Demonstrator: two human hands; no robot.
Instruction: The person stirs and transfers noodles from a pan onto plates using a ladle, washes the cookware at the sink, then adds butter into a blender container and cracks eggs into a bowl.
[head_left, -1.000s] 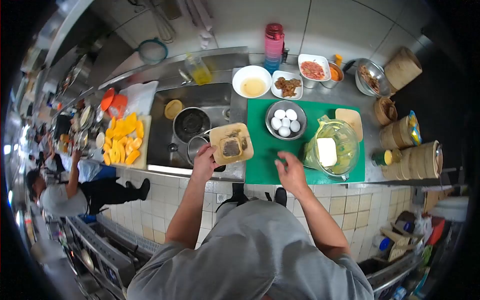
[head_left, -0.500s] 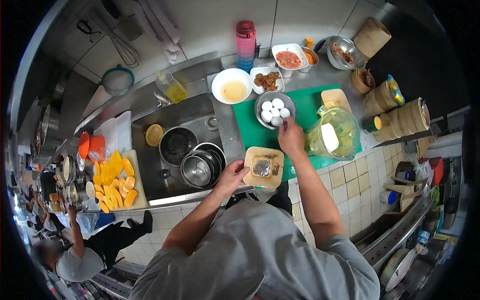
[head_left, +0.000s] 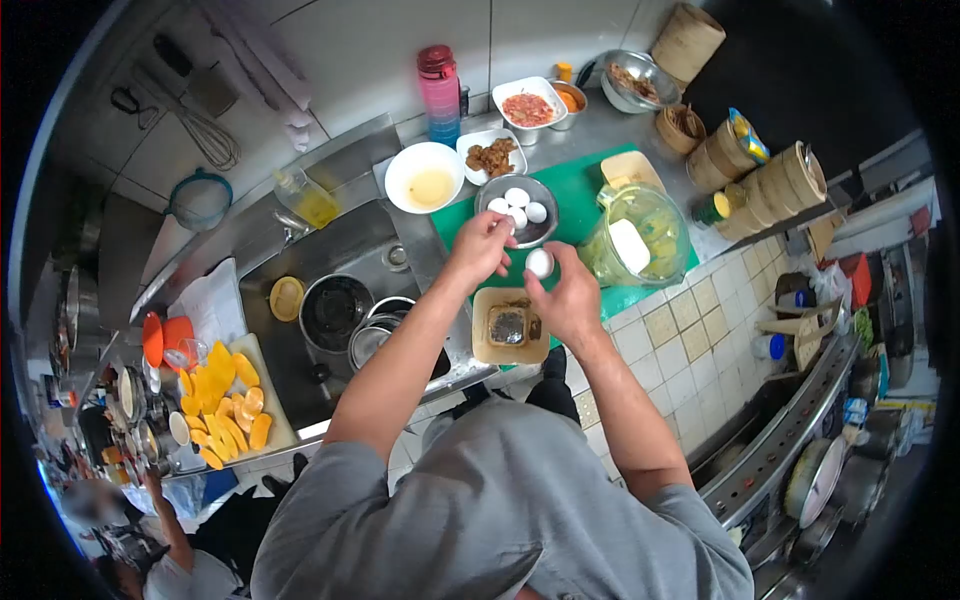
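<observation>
My right hand [head_left: 568, 300] holds a white egg [head_left: 540, 263] between thumb and fingers, over the edge of the green cutting board [head_left: 458, 232]. My left hand [head_left: 482, 247] is at the near rim of a metal bowl [head_left: 549, 222] with several white eggs [head_left: 517, 196] in it. Its fingers are closed around an egg, mostly hidden behind them. Below both hands sits a tan square dish [head_left: 483, 349] with a dark, shiny patch at its bottom. Right of the right hand stands a clear blender jug [head_left: 662, 240] with yellow-green residue and a white piece inside.
A sink [head_left: 262, 262] with stacked pots lies left; sliced yellow food [head_left: 215, 385] covers a board beyond it. A white bowl of pale liquid [head_left: 432, 187], a dish of brown pieces [head_left: 492, 157] and a pink-blue bottle [head_left: 440, 95] stand behind. Bamboo steamers [head_left: 780, 200] stand right. Another person works at lower left.
My right hand has lifted an egg out of the bowl and towards me. My left hand has let go of the tan dish and moved up to the egg bowl.
</observation>
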